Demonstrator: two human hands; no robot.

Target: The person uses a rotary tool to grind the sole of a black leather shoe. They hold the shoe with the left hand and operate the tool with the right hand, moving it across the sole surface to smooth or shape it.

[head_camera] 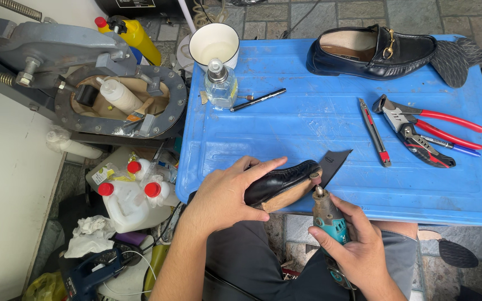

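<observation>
- the left hand (224,195) was wrapped around a black shoe (283,184), holding it on its side at the near edge of the blue table (308,128).
- the shoe's tan bottom (285,199) was turned toward the person, and its toe pointed to the right.
- the right hand (358,251) gripped a small teal grinding tool (327,214), fingers closed tight around its body.
- the tool's little tip (318,189) sat right at the toe end of the bottom, touching it or almost touching; it was too small to tell which.
- a dark pointed flap (333,163) stuck up just beside the toe.
- to do this part well, it looked best to hold the shoe still, press only a little, and move the tip slowly along the edge so it would not bite too deep.
- it seemed wise to keep the left fingers on top of the shoe, away from the spinning tip.
- the black leather was close to the tip, so a slip could scratch it.
- farther back on the table lay a second black shoe (372,53), red pliers (425,128), a cutter knife (374,132), a glass bottle (220,83) and a white cup (214,44).
</observation>
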